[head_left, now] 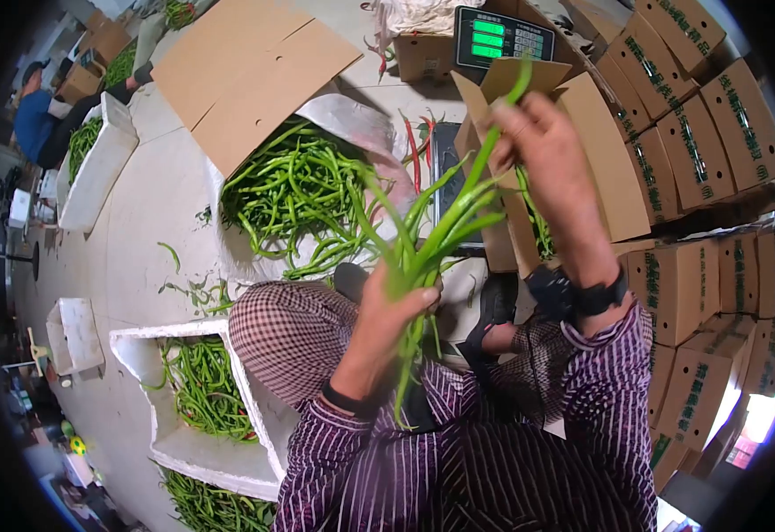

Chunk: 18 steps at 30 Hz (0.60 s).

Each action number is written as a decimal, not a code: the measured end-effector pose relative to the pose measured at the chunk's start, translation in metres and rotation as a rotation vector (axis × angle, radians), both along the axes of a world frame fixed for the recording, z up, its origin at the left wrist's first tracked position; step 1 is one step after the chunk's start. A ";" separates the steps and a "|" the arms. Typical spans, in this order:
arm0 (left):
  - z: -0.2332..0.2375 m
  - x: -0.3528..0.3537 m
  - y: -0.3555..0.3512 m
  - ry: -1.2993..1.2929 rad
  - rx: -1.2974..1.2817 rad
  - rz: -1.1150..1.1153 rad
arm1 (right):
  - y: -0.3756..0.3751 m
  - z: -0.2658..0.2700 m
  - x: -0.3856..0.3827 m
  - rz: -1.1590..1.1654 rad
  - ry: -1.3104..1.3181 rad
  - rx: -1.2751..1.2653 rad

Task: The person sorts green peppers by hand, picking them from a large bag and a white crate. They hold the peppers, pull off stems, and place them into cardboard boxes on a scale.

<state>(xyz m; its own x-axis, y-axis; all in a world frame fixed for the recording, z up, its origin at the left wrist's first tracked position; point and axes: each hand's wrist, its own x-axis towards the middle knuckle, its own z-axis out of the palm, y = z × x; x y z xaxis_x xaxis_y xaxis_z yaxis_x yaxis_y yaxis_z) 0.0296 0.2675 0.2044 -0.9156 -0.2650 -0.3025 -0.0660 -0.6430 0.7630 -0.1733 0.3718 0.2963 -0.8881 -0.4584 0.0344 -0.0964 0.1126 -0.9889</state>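
Observation:
My left hand (385, 306) is wrapped round a bunch of long green chili peppers (438, 246), whose ends fan out above and hang below the fist. Higher up and to the right, my right hand (534, 133) pinches one long green chili pepper (494, 137) near its upper end. That hand is over an open cardboard box (607, 146), in which more green chilies (534, 213) show behind my wrist. Left of the bunch, a large heap of green chilies (294, 191) lies on a white sack (339, 113) under a cardboard sheet.
A scale with a lit green display (503, 40) stands behind the box. White foam boxes (175, 448) with chilies are at the lower left. Stacked cartons (698, 151) line the right side. Red chilies (412, 151) lie by the scale; another person (37, 115) sits far left.

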 end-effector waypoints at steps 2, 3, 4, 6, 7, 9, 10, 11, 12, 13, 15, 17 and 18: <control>-0.008 0.001 -0.001 0.008 0.017 0.002 | 0.005 0.007 -0.033 -0.156 0.065 -0.188; -0.012 0.002 0.000 -0.011 0.076 0.032 | 0.020 0.012 -0.056 -0.204 0.060 -0.157; -0.014 0.002 0.000 -0.029 0.135 0.061 | 0.024 0.027 -0.063 -0.276 0.108 -0.223; -0.012 0.001 -0.003 -0.023 0.195 0.087 | 0.032 0.046 -0.084 -0.247 0.196 -0.481; -0.015 0.001 -0.004 -0.024 0.234 0.105 | 0.025 0.061 -0.073 -0.261 0.197 -0.523; -0.015 0.000 -0.004 -0.017 0.251 0.106 | -0.012 0.088 -0.018 -0.281 0.180 -0.602; -0.017 -0.001 -0.003 -0.014 0.251 0.104 | -0.032 0.098 0.013 -0.286 0.161 -0.641; -0.021 -0.002 -0.002 -0.001 0.236 0.092 | -0.028 0.072 -0.014 0.272 0.172 -0.562; -0.023 -0.002 -0.001 0.007 0.222 0.078 | -0.042 0.066 0.015 0.228 0.837 -0.264; -0.015 0.002 0.003 0.001 0.217 0.067 | -0.064 0.063 0.058 0.161 1.469 0.090; 0.028 0.011 0.012 -0.134 0.400 0.157 | -0.087 0.069 0.113 0.500 0.870 -0.100; 0.014 0.010 -0.007 -0.189 0.559 0.262 | -0.081 0.069 0.118 0.733 0.180 -0.252; -0.026 0.007 -0.003 -0.025 0.376 0.353 | -0.067 0.065 0.100 0.657 0.135 -0.183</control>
<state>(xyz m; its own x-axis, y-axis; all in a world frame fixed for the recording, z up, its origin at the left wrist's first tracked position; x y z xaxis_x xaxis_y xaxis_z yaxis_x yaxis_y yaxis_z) 0.0366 0.2648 0.1784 -0.7812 -0.4255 -0.4568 0.1899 -0.8590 0.4754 -0.0737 0.3046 0.3609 -0.4105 -0.8761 0.2530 -0.2115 -0.1784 -0.9610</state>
